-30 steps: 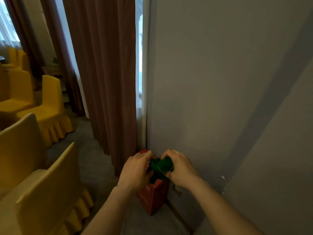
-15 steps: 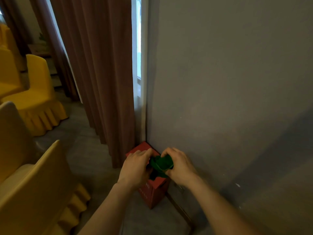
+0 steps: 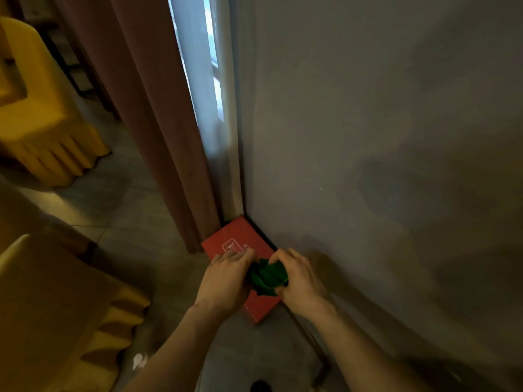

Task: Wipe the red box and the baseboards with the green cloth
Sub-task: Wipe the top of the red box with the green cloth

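Observation:
A red box [image 3: 237, 239] with a white label on top stands on the floor in the corner, against the grey wall. Above its near half I hold a bunched green cloth [image 3: 267, 277] between both hands. My left hand [image 3: 225, 278] grips the cloth's left side and my right hand [image 3: 297, 278] grips its right side. A dark baseboard [image 3: 310, 339] runs along the foot of the wall from the box toward me. The hands and cloth hide the near part of the box top.
A brown curtain [image 3: 158, 123] hangs left of the box beside a bright window strip [image 3: 206, 89]. Yellow-covered chairs [image 3: 42, 108] stand at the left, one close at the lower left [image 3: 56, 315]. Grey floor [image 3: 135, 222] lies between them and the box.
The view has tilted down and moved closer, so more of the box top shows. Both hands stay on the green cloth over the box, a little lower than before.

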The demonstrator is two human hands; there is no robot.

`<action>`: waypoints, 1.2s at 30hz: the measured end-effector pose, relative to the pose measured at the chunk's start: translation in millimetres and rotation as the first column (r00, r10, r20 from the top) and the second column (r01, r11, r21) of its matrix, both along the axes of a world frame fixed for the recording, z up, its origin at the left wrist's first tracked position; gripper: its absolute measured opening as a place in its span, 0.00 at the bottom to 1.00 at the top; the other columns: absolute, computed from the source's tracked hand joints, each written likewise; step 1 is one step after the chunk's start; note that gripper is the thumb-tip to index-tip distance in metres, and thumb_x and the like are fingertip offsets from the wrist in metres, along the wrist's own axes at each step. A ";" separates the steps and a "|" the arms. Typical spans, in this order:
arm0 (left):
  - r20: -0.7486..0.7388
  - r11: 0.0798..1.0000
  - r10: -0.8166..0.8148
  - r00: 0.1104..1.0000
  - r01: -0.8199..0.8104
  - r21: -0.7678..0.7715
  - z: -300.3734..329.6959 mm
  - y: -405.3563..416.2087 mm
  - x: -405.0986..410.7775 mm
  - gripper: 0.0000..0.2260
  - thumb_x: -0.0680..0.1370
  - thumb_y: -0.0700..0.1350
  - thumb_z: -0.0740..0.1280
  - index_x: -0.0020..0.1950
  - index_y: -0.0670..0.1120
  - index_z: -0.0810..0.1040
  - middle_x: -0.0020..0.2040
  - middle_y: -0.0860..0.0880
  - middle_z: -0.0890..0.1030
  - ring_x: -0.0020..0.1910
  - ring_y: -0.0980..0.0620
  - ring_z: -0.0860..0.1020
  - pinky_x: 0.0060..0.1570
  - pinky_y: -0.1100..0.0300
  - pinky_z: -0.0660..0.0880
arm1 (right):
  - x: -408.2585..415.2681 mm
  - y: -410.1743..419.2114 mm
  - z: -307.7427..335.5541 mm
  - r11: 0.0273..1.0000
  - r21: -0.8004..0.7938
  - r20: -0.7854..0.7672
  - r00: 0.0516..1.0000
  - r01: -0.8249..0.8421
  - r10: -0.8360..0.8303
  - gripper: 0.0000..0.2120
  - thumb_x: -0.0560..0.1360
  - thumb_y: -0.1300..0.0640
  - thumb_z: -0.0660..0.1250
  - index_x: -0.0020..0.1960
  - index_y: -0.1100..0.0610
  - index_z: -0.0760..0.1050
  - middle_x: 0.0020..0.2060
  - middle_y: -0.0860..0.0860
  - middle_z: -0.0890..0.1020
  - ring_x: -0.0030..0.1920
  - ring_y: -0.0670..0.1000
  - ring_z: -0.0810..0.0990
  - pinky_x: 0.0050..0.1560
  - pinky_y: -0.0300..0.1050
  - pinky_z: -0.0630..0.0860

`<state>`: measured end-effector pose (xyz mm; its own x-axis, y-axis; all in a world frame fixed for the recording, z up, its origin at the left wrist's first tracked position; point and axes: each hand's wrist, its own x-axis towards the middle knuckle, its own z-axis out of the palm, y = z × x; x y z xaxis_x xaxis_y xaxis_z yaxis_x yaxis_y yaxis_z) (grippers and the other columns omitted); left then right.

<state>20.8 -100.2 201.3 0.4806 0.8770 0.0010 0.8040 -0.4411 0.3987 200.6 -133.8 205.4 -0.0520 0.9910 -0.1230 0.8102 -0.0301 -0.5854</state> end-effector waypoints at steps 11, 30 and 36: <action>-0.042 0.996 -0.056 0.998 0.053 -0.071 -117.3 43.3 13.1 0.10 0.75 0.47 0.70 0.53 0.53 0.72 0.51 0.53 0.82 0.49 0.48 0.77 0.49 0.51 0.71 | 9.3 36.9 -124.2 0.996 -0.079 0.024 0.999 0.029 -0.027 0.27 0.63 0.65 0.78 0.52 0.44 0.70 0.53 0.45 0.75 0.49 0.49 0.78 0.38 0.34 0.68; -0.146 0.987 0.084 0.986 -0.102 -0.121 -278.0 56.7 22.7 0.24 0.76 0.49 0.66 0.71 0.51 0.67 0.70 0.50 0.76 0.69 0.47 0.73 0.69 0.50 0.68 | 2.7 52.7 -274.2 0.993 -0.105 0.219 0.973 -0.053 0.075 0.32 0.74 0.56 0.70 0.75 0.50 0.62 0.75 0.52 0.64 0.76 0.55 0.59 0.72 0.52 0.67; -0.199 0.963 -0.049 0.979 -0.006 -0.268 -303.5 34.3 14.9 0.47 0.68 0.70 0.46 0.80 0.52 0.32 0.81 0.51 0.36 0.80 0.50 0.35 0.77 0.50 0.33 | 7.1 37.1 -302.2 0.957 -0.211 0.333 0.906 -0.198 0.261 0.53 0.72 0.34 0.65 0.78 0.48 0.30 0.80 0.54 0.38 0.78 0.56 0.32 0.78 0.62 0.45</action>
<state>35.7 -65.9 -102.3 0.4650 0.8215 -0.3300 0.8715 -0.3592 0.3338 207.7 -96.7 -96.8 -0.1979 0.9197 -0.3392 0.9588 0.1096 -0.2621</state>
